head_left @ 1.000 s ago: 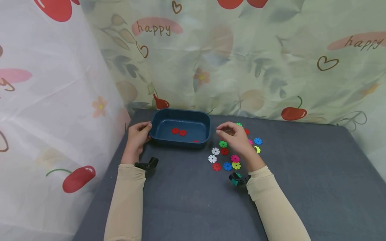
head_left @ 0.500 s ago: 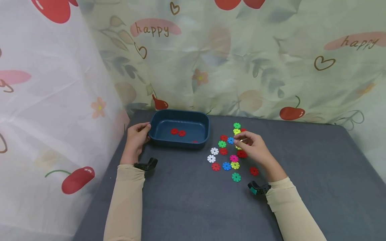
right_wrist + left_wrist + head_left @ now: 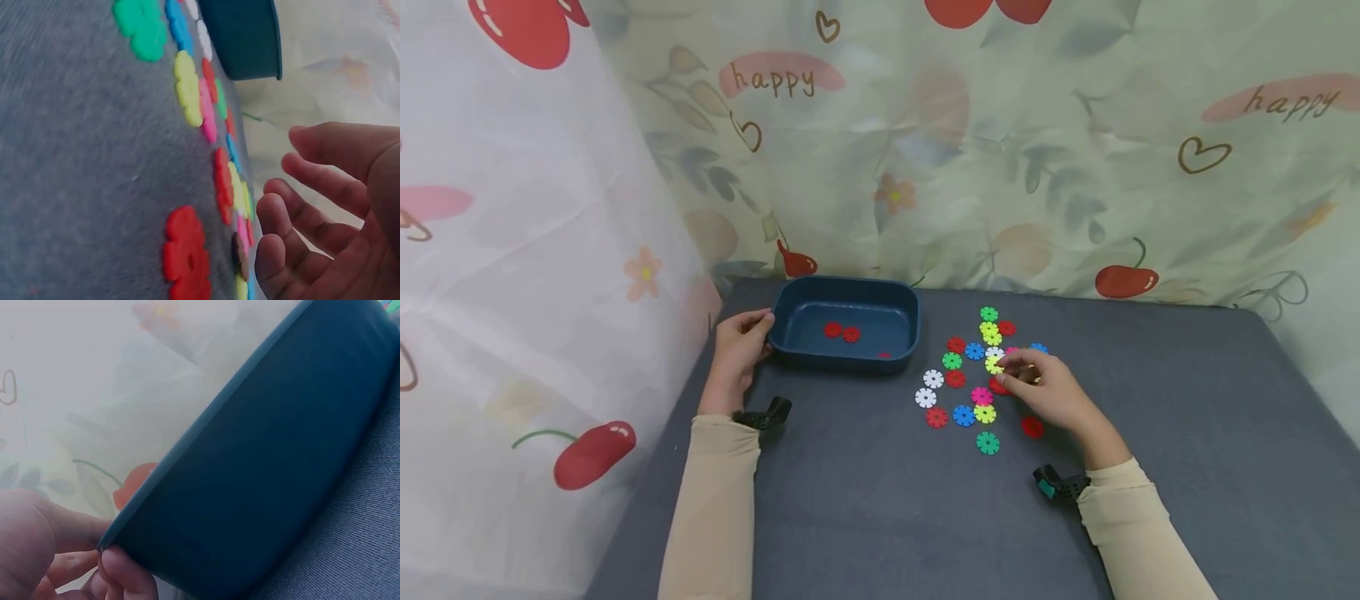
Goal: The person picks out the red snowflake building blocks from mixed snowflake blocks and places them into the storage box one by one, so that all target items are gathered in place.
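Left grip pinches the blue tray; right grip, relaxed and holding nothing, hovers near red disc, probably light, stiff, best held by edge.

The left forearm points to 12 o'clock, the left hand set in a pinch grip toward 1 o'clock, while the right forearm points to 11 o'clock, the right hand angled toward 10 o'clock, fingers loosely curved.
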`<state>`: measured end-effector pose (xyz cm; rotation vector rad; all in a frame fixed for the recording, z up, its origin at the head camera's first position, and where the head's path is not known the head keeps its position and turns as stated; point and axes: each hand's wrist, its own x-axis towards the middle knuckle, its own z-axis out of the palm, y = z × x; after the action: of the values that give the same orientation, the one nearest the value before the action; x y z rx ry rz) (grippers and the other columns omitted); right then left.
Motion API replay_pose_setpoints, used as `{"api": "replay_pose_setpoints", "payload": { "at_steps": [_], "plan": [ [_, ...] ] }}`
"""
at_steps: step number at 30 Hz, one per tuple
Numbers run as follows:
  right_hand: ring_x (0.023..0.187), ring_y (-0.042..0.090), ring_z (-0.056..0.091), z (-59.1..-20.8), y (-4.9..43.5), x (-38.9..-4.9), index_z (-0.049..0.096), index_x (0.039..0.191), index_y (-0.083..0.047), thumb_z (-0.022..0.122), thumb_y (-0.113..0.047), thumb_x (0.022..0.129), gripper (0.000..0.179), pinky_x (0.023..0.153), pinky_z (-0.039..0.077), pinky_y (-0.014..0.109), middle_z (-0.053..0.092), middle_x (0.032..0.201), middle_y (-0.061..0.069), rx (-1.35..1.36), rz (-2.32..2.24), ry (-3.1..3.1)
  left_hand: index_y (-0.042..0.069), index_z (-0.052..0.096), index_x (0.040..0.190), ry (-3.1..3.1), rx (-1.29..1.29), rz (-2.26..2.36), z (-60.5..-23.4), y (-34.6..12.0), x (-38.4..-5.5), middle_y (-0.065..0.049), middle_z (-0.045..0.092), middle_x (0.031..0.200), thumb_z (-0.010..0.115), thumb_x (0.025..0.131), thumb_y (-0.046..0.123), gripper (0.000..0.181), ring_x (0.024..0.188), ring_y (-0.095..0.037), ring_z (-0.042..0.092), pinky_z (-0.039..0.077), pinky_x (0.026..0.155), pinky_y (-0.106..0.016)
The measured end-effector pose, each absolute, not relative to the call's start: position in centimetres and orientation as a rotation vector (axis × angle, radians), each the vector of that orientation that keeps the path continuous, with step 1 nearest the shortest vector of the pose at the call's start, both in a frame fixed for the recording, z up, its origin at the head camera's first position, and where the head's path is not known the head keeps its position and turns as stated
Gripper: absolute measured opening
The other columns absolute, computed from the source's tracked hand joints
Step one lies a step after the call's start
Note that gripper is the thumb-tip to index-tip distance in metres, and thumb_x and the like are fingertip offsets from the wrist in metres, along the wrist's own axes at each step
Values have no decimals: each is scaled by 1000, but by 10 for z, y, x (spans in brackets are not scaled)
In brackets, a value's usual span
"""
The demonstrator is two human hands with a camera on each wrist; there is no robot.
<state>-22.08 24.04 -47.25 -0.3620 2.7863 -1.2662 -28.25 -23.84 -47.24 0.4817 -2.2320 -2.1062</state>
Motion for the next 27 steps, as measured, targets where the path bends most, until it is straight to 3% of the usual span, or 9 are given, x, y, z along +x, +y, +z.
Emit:
{"api": "replay_pose_setpoints", "payload": {
  "at_steps": [11,20,27],
  "plan": [
    [79,19,56,-484,247,-223,71,126,-3,76,-22,100,33,68,49,29,62,113,15,-347,-1165,2821,5,65,144,-2236,472,-2098,-474,-239,-282,-9,61,123,62,109,26,41,80,-8,56,52,69,-19],
    [82,19,57,-490,245,-222,72,124,-3,79,-19,98,31,69,50,28,61,116,16,-334,-1134,2816,5,66,143,-2231,479,-2099,-476,-239,-282,-14,61,128,62,109,25,40,80,-9,56,53,68,-19],
    [80,20,56,-489,245,-224,72,125,-3,79,-15,97,31,66,49,28,59,113,15,-332,-1094,2823,5,66,143,-2229,485,-2098,-476,-239,-282,-11,61,124,62,109,25,39,81,-9,57,52,68,-19]
  ]
}}
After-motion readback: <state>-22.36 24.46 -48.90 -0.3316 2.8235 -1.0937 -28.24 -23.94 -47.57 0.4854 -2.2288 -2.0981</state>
